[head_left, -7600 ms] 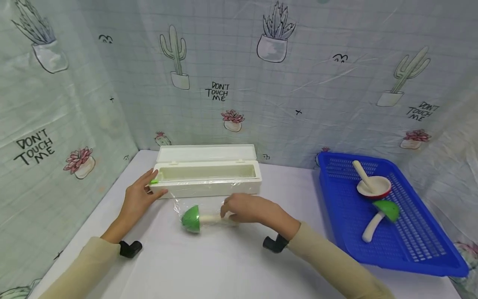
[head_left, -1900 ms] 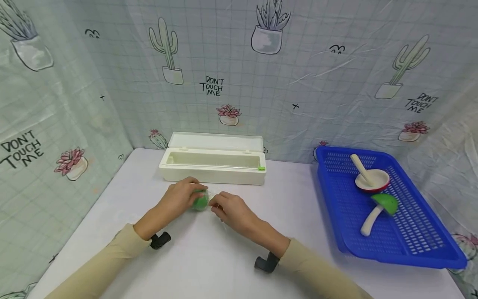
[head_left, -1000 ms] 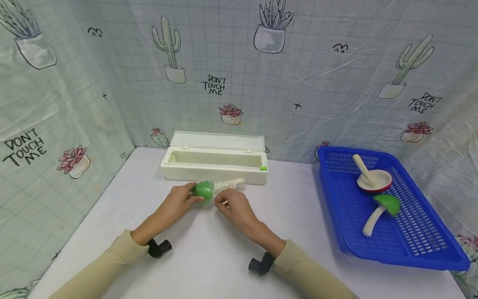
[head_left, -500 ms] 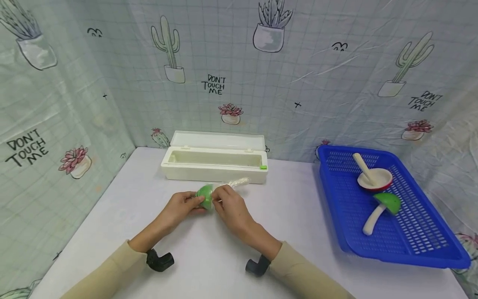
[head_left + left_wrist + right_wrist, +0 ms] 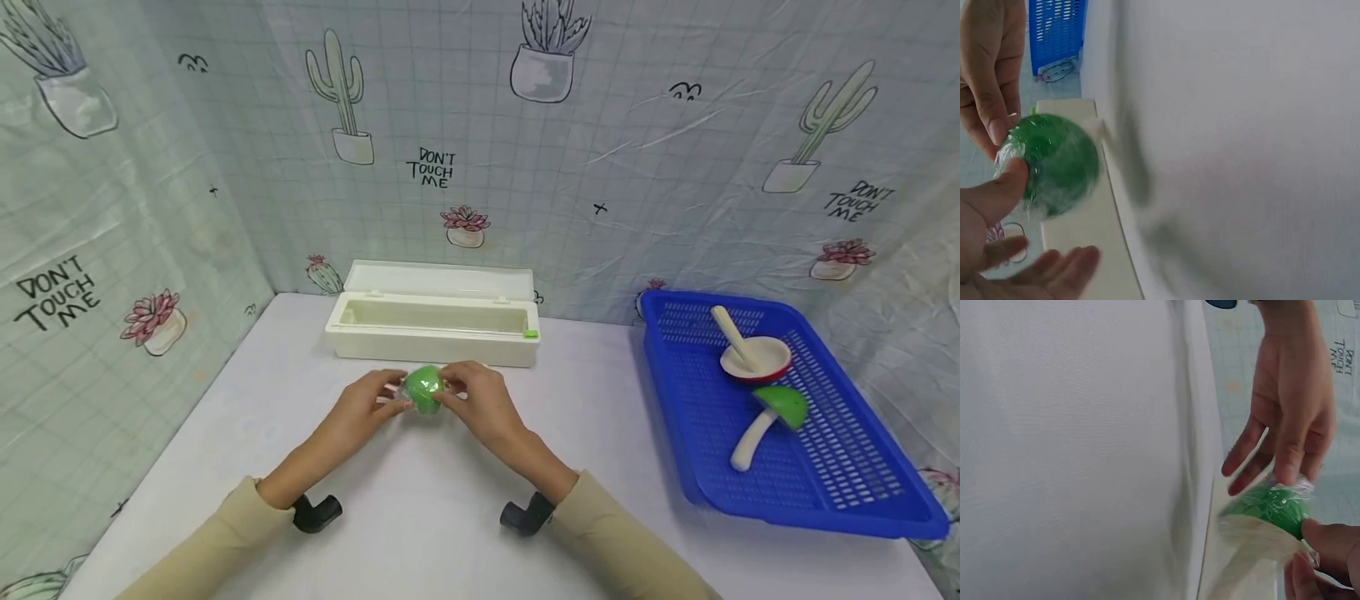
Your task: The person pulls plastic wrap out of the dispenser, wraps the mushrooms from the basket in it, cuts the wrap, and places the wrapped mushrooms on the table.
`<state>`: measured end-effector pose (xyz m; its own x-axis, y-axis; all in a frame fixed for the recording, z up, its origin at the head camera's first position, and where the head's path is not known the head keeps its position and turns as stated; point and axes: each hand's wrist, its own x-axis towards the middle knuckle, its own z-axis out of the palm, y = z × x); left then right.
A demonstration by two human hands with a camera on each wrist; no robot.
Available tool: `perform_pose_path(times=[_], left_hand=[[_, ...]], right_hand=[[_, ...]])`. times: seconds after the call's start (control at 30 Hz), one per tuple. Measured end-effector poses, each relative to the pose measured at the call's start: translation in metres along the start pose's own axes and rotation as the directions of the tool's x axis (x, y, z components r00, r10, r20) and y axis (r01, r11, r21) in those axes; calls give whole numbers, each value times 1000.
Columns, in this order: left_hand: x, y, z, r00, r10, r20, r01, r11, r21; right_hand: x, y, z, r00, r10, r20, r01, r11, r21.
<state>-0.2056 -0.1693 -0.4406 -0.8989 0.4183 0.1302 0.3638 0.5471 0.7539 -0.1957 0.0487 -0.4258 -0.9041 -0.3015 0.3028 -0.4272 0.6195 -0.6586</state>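
Note:
A toy mushroom with a green cap [image 5: 424, 389] and pale stem [image 5: 1250, 565], wrapped in clear cling film [image 5: 1022, 203], is up between both hands over the table. My left hand [image 5: 365, 407] pinches the film at the cap's left side with the thumb; its lower fingers are spread below the cap in the left wrist view. My right hand [image 5: 480, 404] grips the cap's right edge with thumb and fingers. Most of the stem is hidden in the head view. Just behind the hands stands a white cling film box [image 5: 435, 343], its lid raised and its green slider [image 5: 531, 333] at the right end.
On the right is a blue plastic basket [image 5: 678, 433]. It holds another green-capped mushroom [image 5: 783, 407] and a red mushroom [image 5: 756, 360] with its white underside up. A printed cactus curtain [image 5: 600, 150] hangs behind and beside the white table [image 5: 427, 517].
The box has moved back from the left hand, and its slider has gone from left to right. The mushroom was lifted from the table and turned, cap now facing me; the right hand shifted onto it.

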Motion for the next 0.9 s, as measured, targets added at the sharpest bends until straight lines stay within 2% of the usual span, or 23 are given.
perform_pose_path(times=[0.07, 0.13, 0.2, 0.23, 0.37, 0.5, 0.7, 0.9], left_hand=[[2, -2, 2, 994, 104, -23, -102, 992, 69], [4, -5, 2, 980, 197, -11, -196, 979, 61], [6, -7, 3, 967, 256, -8, -255, 965, 58], [6, -9, 4, 964, 264, -12, -263, 963, 51], [4, -10, 5, 973, 226, -40, -225, 974, 28], [4, -9, 8, 987, 149, -57, -149, 989, -1], [0, -12, 14, 991, 89, -100, -86, 996, 28], [-3, -15, 16, 996, 46, -74, -43, 998, 52]], right_hand=[[0, 3, -1, 1000, 7, 6, -7, 999, 39], [1, 5, -3, 1000, 17, 12, -18, 997, 73], [1, 7, -5, 1000, 24, 5, -24, 997, 70], [1, 8, -6, 1000, 30, -1, -29, 998, 59], [1, 10, -7, 999, 34, -18, -35, 997, -67], [0, 6, 0, 1000, 28, -12, -30, 986, -163], [-5, -3, 17, 1000, -2, 20, 5, 984, -177], [-5, -8, 25, 999, -21, 43, 29, 981, -191]])
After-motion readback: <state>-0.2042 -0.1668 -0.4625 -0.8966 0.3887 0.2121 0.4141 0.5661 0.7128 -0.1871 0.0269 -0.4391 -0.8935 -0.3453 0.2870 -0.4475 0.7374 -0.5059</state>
